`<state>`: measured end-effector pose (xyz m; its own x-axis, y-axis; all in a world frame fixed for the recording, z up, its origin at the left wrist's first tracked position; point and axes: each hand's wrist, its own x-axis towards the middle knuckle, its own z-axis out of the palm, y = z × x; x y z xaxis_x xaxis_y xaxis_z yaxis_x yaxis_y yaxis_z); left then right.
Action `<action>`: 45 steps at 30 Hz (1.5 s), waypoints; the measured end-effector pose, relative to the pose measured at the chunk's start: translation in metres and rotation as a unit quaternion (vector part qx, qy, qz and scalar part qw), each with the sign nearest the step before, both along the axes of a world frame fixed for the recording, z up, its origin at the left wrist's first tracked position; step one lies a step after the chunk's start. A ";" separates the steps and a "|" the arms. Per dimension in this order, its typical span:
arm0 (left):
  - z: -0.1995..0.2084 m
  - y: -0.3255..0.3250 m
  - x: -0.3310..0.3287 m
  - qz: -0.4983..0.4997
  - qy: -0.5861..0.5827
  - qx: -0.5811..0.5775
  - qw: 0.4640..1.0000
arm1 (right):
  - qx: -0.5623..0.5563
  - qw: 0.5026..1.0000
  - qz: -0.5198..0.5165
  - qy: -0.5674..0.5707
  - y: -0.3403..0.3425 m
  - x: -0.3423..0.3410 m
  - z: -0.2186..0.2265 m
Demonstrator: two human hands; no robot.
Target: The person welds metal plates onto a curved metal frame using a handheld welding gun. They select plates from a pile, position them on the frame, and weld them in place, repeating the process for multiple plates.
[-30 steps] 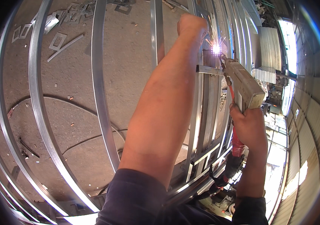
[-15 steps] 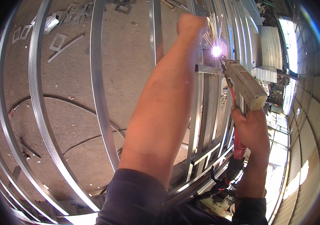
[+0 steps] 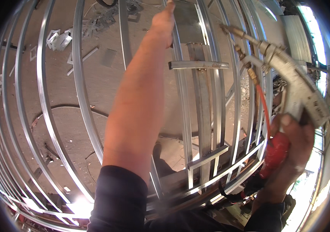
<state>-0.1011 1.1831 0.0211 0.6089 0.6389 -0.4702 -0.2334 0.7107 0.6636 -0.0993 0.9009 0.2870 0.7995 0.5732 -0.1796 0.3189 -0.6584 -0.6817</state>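
Observation:
My right hand [image 3: 298, 133] is closed around the grip of a pale grey handheld welding gun [image 3: 294, 75], raised at the right with its nozzle pointing up and left. No light shows at its tip. A red hose and brass fitting run beside the nozzle, and red wrapping covers the part below the grip. At the top, my left hand [image 3: 163, 25] seems closed around a long square metal tube [image 3: 178, 58]; its fingers are mostly hidden. Beside it a flat metal plate [image 3: 188, 23] lies between tubes. A short crosspiece [image 3: 199, 65] spans the tubes below.
Parallel metal tubes [image 3: 47, 89] form a large frame over the floor. Another short crosspiece [image 3: 208, 157] sits nearer me. Metal offcuts [image 3: 103, 23] lie at the far left, and a dark cable [image 3: 64, 106] curves across the floor. A corrugated wall stands at the right.
The bright welding spark has gone out. My right hand has drawn the gun back to the right, away from the tubes. The left hand now appears farther left and higher as the view has shifted.

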 end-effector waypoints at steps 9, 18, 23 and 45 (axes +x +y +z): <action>-0.006 -0.002 -0.014 -0.024 -0.018 0.040 0.999 | 0.118 0.974 0.029 0.188 0.010 0.084 -0.027; -0.002 -0.055 -0.059 0.019 0.080 0.023 0.996 | 0.121 0.946 0.020 0.299 0.001 0.115 -0.057; -0.006 -0.055 -0.048 0.050 0.035 -0.044 0.997 | 0.038 0.988 0.116 0.096 0.021 0.078 -0.067; 0.003 -0.044 -0.041 0.071 -0.055 -0.165 0.982 | -0.202 0.958 0.106 -0.176 0.081 -0.019 -0.097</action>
